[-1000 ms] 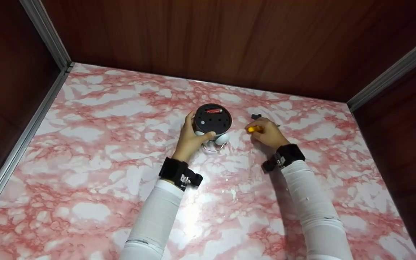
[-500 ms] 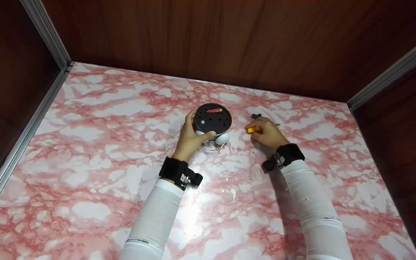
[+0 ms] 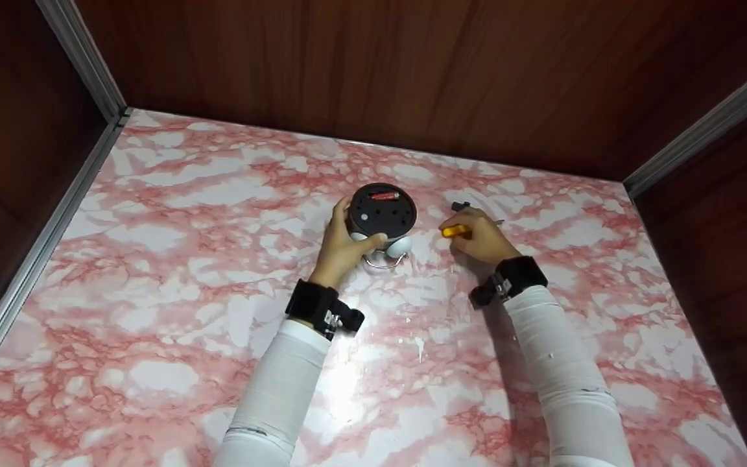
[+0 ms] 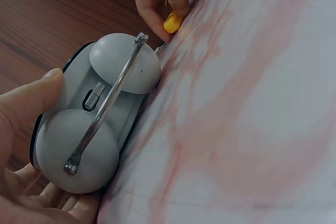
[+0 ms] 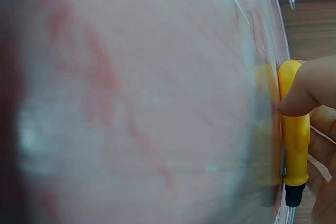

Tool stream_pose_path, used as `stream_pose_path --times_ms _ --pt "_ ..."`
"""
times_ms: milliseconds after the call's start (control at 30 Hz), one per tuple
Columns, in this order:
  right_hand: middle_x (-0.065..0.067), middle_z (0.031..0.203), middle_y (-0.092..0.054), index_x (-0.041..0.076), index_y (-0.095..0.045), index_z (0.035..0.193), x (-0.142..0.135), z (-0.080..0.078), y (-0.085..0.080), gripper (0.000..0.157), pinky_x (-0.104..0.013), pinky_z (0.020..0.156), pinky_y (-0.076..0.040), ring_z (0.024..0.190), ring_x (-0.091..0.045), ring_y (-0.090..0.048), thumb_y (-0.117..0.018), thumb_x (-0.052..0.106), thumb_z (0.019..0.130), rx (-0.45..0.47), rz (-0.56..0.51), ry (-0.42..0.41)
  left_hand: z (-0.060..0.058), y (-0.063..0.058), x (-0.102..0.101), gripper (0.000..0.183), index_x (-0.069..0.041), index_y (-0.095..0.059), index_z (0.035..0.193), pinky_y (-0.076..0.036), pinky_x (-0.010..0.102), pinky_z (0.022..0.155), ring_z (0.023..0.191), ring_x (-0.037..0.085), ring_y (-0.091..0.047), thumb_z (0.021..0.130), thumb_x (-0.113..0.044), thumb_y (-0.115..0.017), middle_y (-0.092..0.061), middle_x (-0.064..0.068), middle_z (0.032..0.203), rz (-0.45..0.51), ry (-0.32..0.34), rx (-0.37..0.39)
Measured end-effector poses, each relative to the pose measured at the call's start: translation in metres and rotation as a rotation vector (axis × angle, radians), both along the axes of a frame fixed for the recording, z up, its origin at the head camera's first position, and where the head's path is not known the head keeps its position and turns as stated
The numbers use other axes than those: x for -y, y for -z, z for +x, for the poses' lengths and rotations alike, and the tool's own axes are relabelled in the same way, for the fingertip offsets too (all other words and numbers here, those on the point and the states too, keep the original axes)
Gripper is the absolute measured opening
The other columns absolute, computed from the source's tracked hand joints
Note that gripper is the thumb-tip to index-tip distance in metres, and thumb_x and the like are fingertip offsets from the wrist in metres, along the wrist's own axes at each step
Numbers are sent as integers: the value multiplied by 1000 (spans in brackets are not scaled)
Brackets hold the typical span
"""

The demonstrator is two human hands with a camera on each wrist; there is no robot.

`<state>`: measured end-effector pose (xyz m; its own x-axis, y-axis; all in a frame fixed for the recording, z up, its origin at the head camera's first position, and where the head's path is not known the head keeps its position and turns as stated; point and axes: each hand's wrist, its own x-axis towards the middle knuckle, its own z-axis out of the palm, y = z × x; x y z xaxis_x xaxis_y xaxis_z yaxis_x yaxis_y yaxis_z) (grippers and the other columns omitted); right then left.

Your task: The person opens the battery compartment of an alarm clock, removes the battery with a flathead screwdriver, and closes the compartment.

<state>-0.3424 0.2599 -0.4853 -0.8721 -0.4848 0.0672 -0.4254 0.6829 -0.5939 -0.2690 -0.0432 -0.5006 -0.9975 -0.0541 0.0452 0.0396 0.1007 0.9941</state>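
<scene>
A twin-bell alarm clock (image 3: 383, 220) lies with its black back facing up, and a red battery (image 3: 384, 196) sits in the uncovered slot. My left hand (image 3: 341, 250) grips the clock from its left side, thumb over the edge of the back. In the left wrist view, the two pale bells (image 4: 79, 150) and the metal handle (image 4: 105, 108) face the camera. To the right of the clock, my right hand (image 3: 482, 240) holds a yellow-handled screwdriver (image 5: 295, 145) low at the table surface. Its thumb lies across the handle, and the metal shaft points away to the right.
A small black piece (image 3: 460, 207) lies just beyond my right hand. The pink-and-white marbled table (image 3: 172, 311) is bordered by a dark wood panel (image 3: 373, 71) at the back and more panels at both sides.
</scene>
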Motion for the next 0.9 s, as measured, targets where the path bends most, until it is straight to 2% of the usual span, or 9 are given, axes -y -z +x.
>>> stream_pose_path --times_ms 267,400,500,633,767,900 --pt "-11 116 -63 8 -75 113 1 -2 -2 35 -43 99 -44 115 -30 -51 -66 -3 81 -11 23 -22 0 0 0 98 -6 -30 156 -28 39 117 137 28 -45 78 -14 -88 -52 18 147 10 -5 -10" --pt "-13 123 -61 8 -75 114 2 1 -3 35 -46 102 -40 119 -32 -47 -68 -1 81 -51 54 -34 -1 1 -1 97 -8 -31 156 -30 37 116 135 27 -48 78 -14 -88 -54 18 145 13 -5 -8" --pt "-13 128 -57 7 -74 116 6 5 -6 35 -50 105 -34 122 -33 -42 -72 0 81 -97 50 -23 -2 2 -1 97 -8 -31 156 -30 37 116 135 27 -48 78 -14 -88 -54 18 144 15 -4 -18" --pt "-13 131 -52 6 -69 125 21 10 -12 42 -51 108 -30 128 -34 -37 -75 3 83 -124 -15 26 -2 2 -1 97 -7 -30 156 -30 38 116 135 28 -48 78 -15 -88 -54 19 145 10 -4 -24" --pt "-17 139 -46 8 -55 142 42 18 -19 60 -51 105 -41 128 -40 -40 -73 6 85 -49 -125 77 -2 2 0 99 -7 -28 157 -30 38 117 136 28 -47 78 -16 -88 -53 18 146 4 -3 -13" --pt "-21 151 -38 8 -33 157 64 26 -21 82 -52 102 -47 127 -43 -46 -76 11 87 106 -237 75 -1 1 0 99 -8 -29 157 -30 39 116 136 28 -46 78 -16 -88 -52 18 146 11 -1 -7"
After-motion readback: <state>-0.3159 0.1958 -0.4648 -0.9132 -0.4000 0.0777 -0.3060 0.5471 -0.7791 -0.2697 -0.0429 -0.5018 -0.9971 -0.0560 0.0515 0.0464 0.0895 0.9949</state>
